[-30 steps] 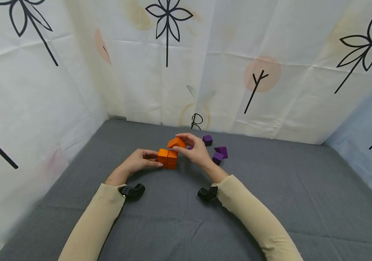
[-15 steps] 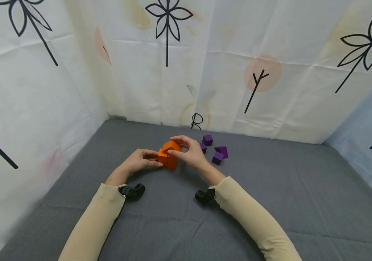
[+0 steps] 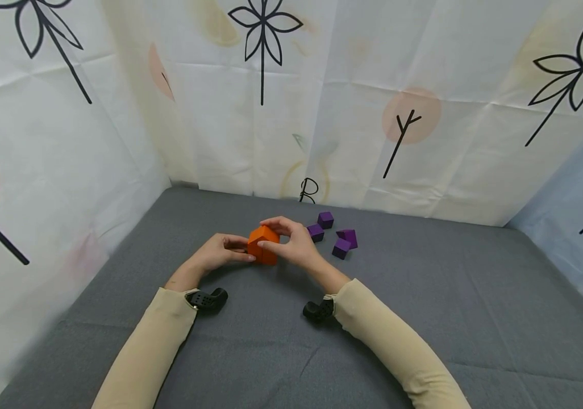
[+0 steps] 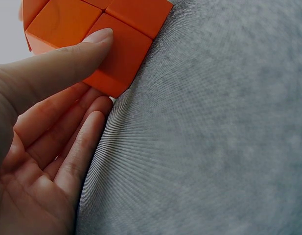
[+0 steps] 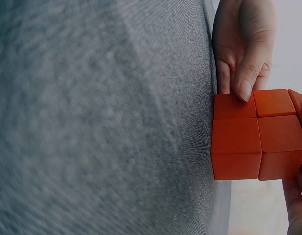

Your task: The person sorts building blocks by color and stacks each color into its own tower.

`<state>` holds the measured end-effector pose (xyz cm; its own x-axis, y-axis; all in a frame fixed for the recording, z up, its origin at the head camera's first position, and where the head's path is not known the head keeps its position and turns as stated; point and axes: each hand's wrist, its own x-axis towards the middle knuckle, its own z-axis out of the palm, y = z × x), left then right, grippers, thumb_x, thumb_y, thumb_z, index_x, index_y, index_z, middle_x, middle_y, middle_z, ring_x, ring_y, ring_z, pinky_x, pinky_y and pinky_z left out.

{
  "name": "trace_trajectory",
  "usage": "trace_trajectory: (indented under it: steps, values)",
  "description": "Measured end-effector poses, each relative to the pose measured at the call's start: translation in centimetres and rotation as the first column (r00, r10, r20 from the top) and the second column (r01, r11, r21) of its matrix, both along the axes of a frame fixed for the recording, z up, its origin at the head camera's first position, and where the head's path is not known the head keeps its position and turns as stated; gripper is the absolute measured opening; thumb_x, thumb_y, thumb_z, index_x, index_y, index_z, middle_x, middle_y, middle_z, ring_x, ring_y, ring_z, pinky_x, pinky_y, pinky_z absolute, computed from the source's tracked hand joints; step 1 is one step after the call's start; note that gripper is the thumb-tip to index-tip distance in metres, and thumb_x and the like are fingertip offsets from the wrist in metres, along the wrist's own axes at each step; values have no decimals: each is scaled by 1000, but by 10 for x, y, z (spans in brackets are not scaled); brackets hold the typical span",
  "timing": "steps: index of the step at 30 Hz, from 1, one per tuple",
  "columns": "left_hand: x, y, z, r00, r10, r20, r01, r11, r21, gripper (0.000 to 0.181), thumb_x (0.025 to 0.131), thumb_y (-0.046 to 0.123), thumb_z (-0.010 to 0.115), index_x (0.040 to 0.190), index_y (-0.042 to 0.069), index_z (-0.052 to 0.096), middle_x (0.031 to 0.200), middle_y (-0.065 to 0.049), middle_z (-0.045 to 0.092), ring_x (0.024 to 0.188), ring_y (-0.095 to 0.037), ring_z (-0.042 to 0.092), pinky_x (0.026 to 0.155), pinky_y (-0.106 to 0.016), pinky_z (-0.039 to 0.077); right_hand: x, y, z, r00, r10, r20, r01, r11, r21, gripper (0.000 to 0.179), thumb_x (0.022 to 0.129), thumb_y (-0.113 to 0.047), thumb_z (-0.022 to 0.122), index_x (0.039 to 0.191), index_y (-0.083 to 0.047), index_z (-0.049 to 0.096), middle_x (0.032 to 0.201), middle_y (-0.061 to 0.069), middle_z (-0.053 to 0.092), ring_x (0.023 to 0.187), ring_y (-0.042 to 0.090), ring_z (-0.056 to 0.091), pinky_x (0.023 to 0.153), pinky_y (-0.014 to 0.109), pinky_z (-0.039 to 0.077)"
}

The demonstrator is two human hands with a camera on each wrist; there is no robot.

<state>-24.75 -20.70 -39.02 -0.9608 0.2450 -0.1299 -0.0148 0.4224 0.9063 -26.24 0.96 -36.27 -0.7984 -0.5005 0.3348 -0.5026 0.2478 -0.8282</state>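
Observation:
Orange cubes stand stacked in two layers on the grey cloth, two side by side facing me. My left hand grips the lower left of the stack, its thumb lying across the front of a bottom cube and its fingers behind. On top, my right hand pinches an orange triangular block between thumb and fingers. The right wrist view shows the cubes side-on, with that block cut off by the frame edge and partly hidden by fingers.
Several purple blocks lie right of the stack: one at the back, one close behind the right hand, and a wedge-like one touching a cube. A patterned white curtain borders the grey cloth.
My right hand has moved left and slightly down, bringing the triangular block from above the stack's right side onto its top. The left hand has stayed in place.

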Motion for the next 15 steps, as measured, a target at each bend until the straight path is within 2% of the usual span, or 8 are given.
trace_trajectory:
  steps: [6,12,15]
  values:
    - [0,1,0,1000,-10,-13,10,1000,-4,51,83,21,76,128,2,61,125,-16,64,116,-29,60,102,-48,43,0,0,-1,1000,-1,7,1,1000,-5,40,85,-12,74,122,-1,62,118,12,66,106,25,64,95,47,48]
    - [-1,-1,-2,1000,-1,-9,1,1000,-7,51,83,22,76,128,3,61,125,-15,64,116,-28,60,102,-48,43,0,0,-1,1000,7,12,-7,1000,3,42,85,-14,74,123,-2,61,120,13,65,108,25,63,95,46,49]
    - [-1,-1,-2,1000,-9,-9,9,1000,1,51,84,21,76,129,3,60,126,-16,63,116,-29,59,103,-49,42,3,0,3,999,13,29,-13,1000,6,42,85,-13,73,123,-1,61,121,14,64,109,27,63,96,46,48]
